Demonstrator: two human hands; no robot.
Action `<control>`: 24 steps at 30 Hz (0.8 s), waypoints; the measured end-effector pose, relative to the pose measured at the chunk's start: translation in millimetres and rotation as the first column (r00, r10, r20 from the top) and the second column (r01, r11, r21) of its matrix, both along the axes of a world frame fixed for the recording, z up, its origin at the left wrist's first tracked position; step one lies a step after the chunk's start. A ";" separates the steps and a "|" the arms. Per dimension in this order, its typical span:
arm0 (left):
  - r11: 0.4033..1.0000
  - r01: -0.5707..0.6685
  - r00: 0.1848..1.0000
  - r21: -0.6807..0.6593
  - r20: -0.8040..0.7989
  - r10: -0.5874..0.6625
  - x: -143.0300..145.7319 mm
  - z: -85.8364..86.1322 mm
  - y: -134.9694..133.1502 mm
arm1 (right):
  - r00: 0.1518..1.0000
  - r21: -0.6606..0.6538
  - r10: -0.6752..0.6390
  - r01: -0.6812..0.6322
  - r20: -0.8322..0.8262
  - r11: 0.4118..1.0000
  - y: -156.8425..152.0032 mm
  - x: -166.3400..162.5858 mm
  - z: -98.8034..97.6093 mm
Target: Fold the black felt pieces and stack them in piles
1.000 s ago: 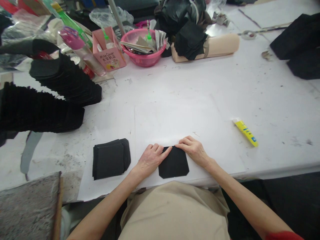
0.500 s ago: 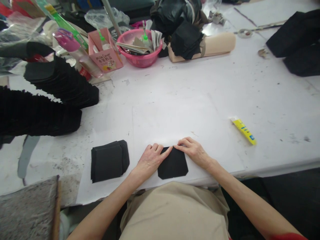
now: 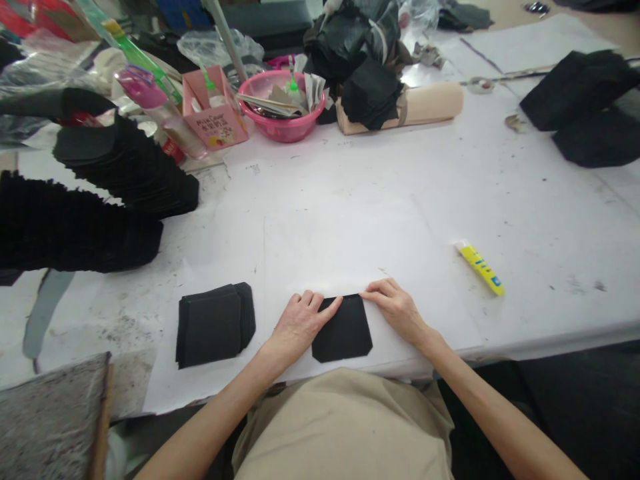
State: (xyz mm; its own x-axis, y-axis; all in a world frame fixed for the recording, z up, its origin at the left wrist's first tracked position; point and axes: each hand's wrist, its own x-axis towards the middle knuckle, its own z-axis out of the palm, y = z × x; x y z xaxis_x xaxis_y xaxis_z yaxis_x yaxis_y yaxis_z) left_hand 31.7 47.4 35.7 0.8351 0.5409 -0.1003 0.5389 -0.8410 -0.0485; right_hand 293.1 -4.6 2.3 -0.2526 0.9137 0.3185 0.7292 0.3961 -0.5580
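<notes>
Black piece: one thin, flat, near-square piece [image 3: 343,333] with its two near corners cut off; it lies close to the table's near edge, around the middle, probably so that both hands reach it squarely. Dull face; paper, leather or synthetic, I can't say which.
Left hand: this hand [image 3: 299,325] lies over the piece's far left corner, one straight digit, likely the thumb, on its top face, the others curled; it seems placed to steady the piece. Whether anything is gripped underneath is hidden.
Right hand: this hand [image 3: 397,310] touches the far right corner with its fingertips drawn together, apparently for fine control of the edge; whether material is pinched between them is unclear.
Stack: flat black pieces [image 3: 210,327], cut-cornered and slightly fanned, left of the left hand by the near edge, presumably for easy reach.
Yellow tube: slim, pale at one end [image 3: 481,269], lying slantwise toward the table's right side, well apart from the hands.
Table: white-topped [image 3: 340,173], scuffed and speckled.
Tall piles: two leaning black piles [image 3: 80,227] with ragged upper edges, at the table's left side.
Far edge: a round pink basin [image 3: 283,127] of odds and ends, and a smooth beige roll [image 3: 435,103].
</notes>
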 end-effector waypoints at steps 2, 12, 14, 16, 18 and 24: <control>1.000 0.001 1.000 0.003 0.000 -0.001 0.3 0.1 -0.2 | 0.998 0.024 -0.054 0.055 -0.042 0.998 0.6 -5.3 -1.2; 0.999 -0.019 0.999 0.036 0.034 0.017 -6.8 -6.5 -4.3 | 0.968 0.033 0.046 -0.056 0.249 0.998 0.2 -20.7 -7.5; 0.998 -0.047 0.996 0.047 0.072 0.043 -13.1 -10.2 -7.9 | 0.965 0.035 0.012 -0.022 0.263 0.999 -2.6 -18.0 -5.9; 0.995 -0.081 0.989 0.053 0.129 0.074 -20.2 -14.4 -12.4 | 0.964 0.029 -0.017 0.009 0.266 1.000 -5.7 -16.1 -4.1; 0.992 -0.114 0.977 0.054 0.189 0.102 -26.5 -18.4 -17.2 | 0.964 0.016 -0.032 0.029 0.262 0.999 -8.5 -14.9 -3.6; 0.978 -0.194 0.915 0.071 0.374 0.154 -35.1 -29.1 -27.8 | 0.983 0.039 -0.102 0.097 0.155 0.995 -11.8 -10.0 -8.3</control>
State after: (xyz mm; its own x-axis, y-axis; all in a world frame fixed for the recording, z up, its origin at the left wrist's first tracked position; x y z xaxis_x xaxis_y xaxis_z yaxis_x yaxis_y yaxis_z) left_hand -3.4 19.6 6.6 0.6943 0.6719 0.2578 0.6732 -0.7330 0.0971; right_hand 283.1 -16.3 -5.9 -0.2105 0.9268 0.3110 0.8432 0.3331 -0.4220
